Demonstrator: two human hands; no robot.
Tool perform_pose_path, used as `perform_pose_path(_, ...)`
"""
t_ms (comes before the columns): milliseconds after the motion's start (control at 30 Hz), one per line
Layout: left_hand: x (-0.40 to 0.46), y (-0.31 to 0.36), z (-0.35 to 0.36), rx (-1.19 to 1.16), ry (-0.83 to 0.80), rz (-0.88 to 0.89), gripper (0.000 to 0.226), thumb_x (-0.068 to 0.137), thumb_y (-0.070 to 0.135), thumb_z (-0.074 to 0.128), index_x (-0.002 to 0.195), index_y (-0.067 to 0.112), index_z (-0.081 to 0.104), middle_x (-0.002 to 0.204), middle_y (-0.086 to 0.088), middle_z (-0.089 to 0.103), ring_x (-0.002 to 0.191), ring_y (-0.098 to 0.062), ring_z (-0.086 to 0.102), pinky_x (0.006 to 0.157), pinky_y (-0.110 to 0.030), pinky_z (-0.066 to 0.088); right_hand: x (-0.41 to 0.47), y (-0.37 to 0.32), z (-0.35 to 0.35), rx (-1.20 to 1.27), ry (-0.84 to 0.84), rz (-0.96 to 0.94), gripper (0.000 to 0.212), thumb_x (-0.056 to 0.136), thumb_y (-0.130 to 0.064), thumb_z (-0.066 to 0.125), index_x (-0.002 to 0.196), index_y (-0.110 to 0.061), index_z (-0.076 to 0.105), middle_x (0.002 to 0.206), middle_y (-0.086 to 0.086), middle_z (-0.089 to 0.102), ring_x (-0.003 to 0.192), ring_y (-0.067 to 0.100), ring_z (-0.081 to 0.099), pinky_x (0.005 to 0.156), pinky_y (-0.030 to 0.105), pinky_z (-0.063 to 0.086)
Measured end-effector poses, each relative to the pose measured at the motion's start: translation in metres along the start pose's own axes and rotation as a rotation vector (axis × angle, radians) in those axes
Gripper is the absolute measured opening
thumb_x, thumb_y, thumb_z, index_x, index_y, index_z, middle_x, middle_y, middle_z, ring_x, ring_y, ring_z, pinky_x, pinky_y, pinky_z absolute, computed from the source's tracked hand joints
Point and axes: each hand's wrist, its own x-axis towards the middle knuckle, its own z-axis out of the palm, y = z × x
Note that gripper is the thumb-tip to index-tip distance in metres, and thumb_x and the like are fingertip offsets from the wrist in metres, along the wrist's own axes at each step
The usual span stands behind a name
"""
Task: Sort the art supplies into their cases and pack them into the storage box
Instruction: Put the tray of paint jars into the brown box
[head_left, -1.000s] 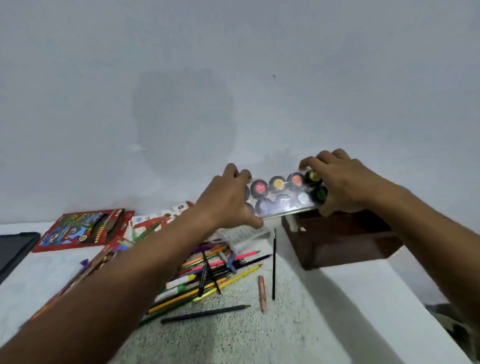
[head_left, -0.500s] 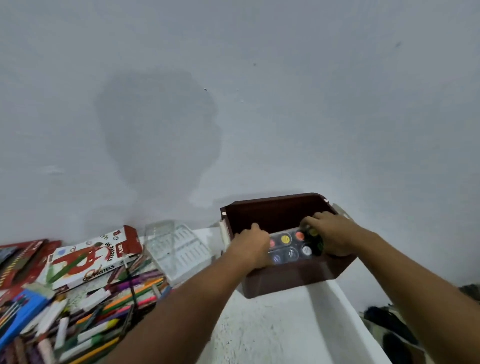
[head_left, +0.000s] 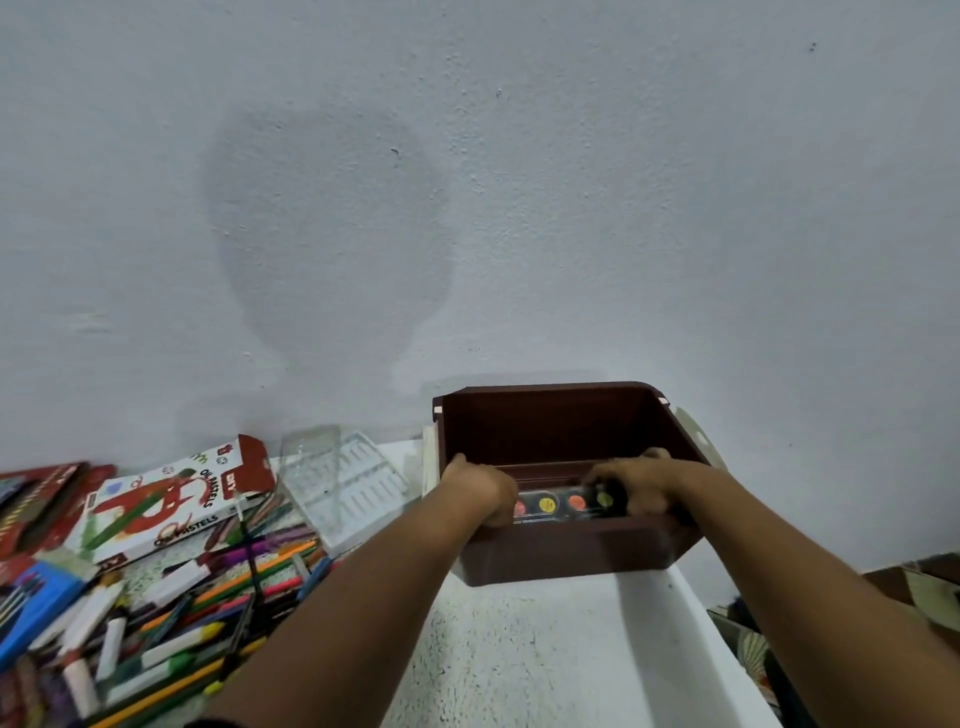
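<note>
Both hands, left hand (head_left: 475, 488) and right hand (head_left: 641, 483), grip the paint-pot case (head_left: 563, 504) at its ends inside the brown storage box (head_left: 566, 556). Left of them, loose pencils (head_left: 208, 613) and the oil pastels box (head_left: 171, 499) remain unpacked.

One head-worn wide-angle view looks forward and down from close above the table (head_left: 545, 649); wall (head_left: 519, 182) fills its upper half.

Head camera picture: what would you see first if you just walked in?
Two hands, the left hand and right hand, lower a paint set into the brown storage box against the wall. To the left lies a bright jumble of pencils beside an oil pastels box.
</note>
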Motion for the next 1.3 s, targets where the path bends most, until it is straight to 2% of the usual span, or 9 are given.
perform_pose_path(233,-0.004,-0.002,0.003,0.028,0.008,0.048,0.030,0.098,0.011,0.046,0.125,0.009,0.057,0.129,-0.012,0.057,0.122,-0.030,0.050,0.109,-0.047,0.026,0.000,-0.001,-0.001,0.163,0.061,-0.026,0.039,0.084,-0.022,0.059,0.119,-0.039,0.058,0.121,-0.006,0.059,0.111,0.014,0.041,0.107,0.040,0.015)
perform_pose_path(333,-0.011,-0.001,0.006,-0.052,0.097,0.050,0.027,0.097,0.014,0.052,0.123,0.008,0.059,0.120,-0.013,0.060,0.110,-0.029,0.056,0.096,-0.040,0.039,-0.001,-0.004,-0.002,0.168,0.059,-0.011,0.036,0.085,-0.027,0.060,0.118,-0.041,0.058,0.113,-0.010,0.058,0.110,0.014,0.041,0.107,0.039,0.015)
perform_pose_path(533,-0.036,-0.032,0.018,-0.519,0.864,0.121,0.032,0.096,0.022,0.050,0.126,0.014,0.060,0.122,-0.004,0.058,0.116,-0.020,0.046,0.098,-0.031,0.034,0.003,-0.020,-0.012,0.144,0.069,0.001,0.033,0.085,-0.042,0.063,0.117,-0.042,0.057,0.120,-0.008,0.062,0.107,0.014,0.056,0.099,0.037,0.042)
perform_pose_path(600,-0.051,-0.064,0.036,-0.632,0.969,0.051,0.033,0.094,0.028,0.045,0.120,0.017,0.062,0.117,-0.001,0.058,0.114,-0.019,0.046,0.094,-0.031,0.030,0.008,-0.036,-0.018,0.209,0.161,-0.005,0.036,0.085,-0.040,0.065,0.120,-0.034,0.059,0.117,-0.004,0.064,0.101,0.013,0.058,0.090,0.029,0.046)
perform_pose_path(800,-0.096,-0.181,0.131,-0.631,0.863,-0.287,0.023,0.094,0.026,0.055,0.108,0.014,0.068,0.113,-0.007,0.063,0.106,-0.024,0.050,0.088,-0.035,0.039,0.014,-0.112,-0.037,0.300,0.466,-0.089,0.030,0.088,-0.034,0.065,0.115,-0.021,0.064,0.103,0.000,0.068,0.091,0.015,0.060,0.075,0.022,0.041)
perform_pose_path(1000,-0.179,-0.258,0.213,-0.496,0.866,-0.489,0.051,0.075,0.051,0.047,0.101,0.015,0.072,0.101,-0.013,0.066,0.093,-0.036,0.059,0.075,-0.045,0.045,0.008,-0.226,-0.052,0.361,0.793,-0.281,0.021,0.088,-0.028,0.060,0.107,-0.019,0.064,0.094,0.000,0.061,0.081,0.015,0.055,0.073,0.028,0.042)
perform_pose_path(1100,-0.207,-0.273,0.241,-0.466,0.692,-0.586,0.073,0.068,0.072,0.041,0.123,0.028,0.063,0.127,-0.016,0.058,0.114,-0.043,0.050,0.084,-0.061,0.042,0.011,-0.266,-0.044,0.295,0.731,-0.310,0.024,0.091,-0.031,0.055,0.111,-0.019,0.063,0.104,0.000,0.059,0.084,0.015,0.052,0.074,0.027,0.040)
perform_pose_path(1200,-0.233,-0.289,0.270,-0.506,0.524,-0.631,0.099,0.058,0.089,0.029,0.145,0.044,0.034,0.152,-0.011,0.033,0.137,-0.037,0.028,0.103,-0.058,0.030,0.027,-0.304,-0.025,0.212,0.555,-0.249,0.031,0.092,-0.039,0.055,0.116,-0.020,0.061,0.116,0.005,0.057,0.103,0.021,0.056,0.085,0.031,0.044)
perform_pose_path(1300,-0.244,-0.298,0.285,-0.535,0.466,-0.650,0.109,0.050,0.095,0.022,0.148,0.050,0.010,0.159,-0.007,0.018,0.142,-0.033,0.018,0.110,-0.054,0.024,0.048,-0.318,-0.005,0.157,0.416,-0.132,0.041,0.091,-0.050,0.053,0.118,-0.019,0.059,0.125,0.010,0.053,0.111,0.028,0.053,0.091,0.036,0.045)
